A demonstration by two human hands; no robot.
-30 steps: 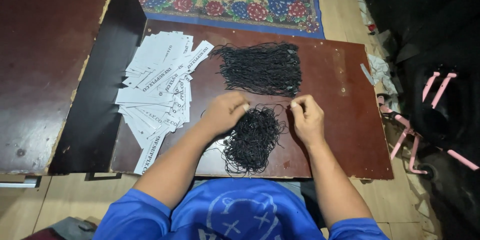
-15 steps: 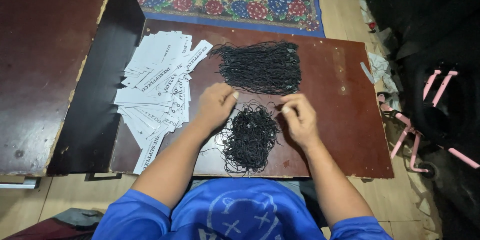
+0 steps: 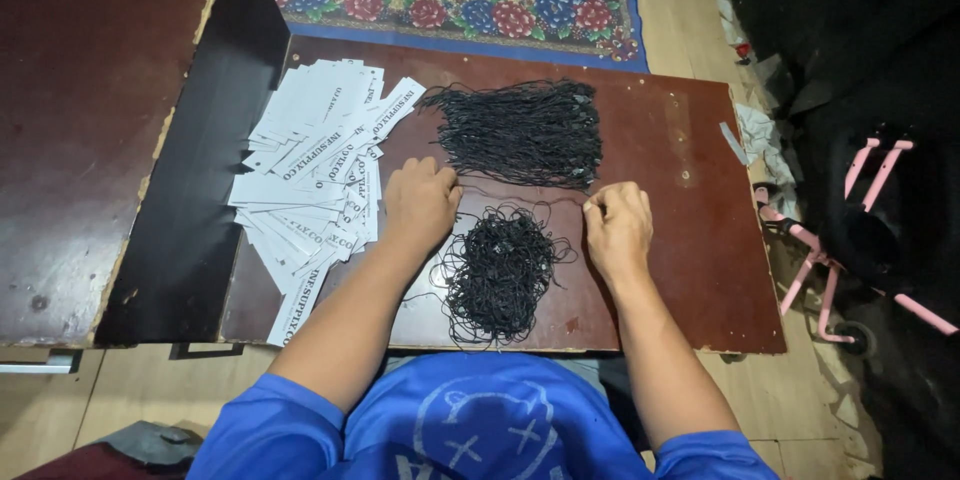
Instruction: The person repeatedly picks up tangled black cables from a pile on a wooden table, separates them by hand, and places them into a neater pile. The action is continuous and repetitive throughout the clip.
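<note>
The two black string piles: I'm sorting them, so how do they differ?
The far string pile lies combed out in straight, parallel strands; the near string pile is a loose tangle of curls. The far one spreads wide across the board; the near one is narrower, between the left hand and right hand. Both are thin black cord.

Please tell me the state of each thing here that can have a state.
left hand: curled, resting on the board beside the paper tags
right hand: pinching a black cord
loose cord pile: tangled, between the hands
far cord bundle: laid straight
paper tags: fanned out, overlapping
wooden board: lying flat
</note>
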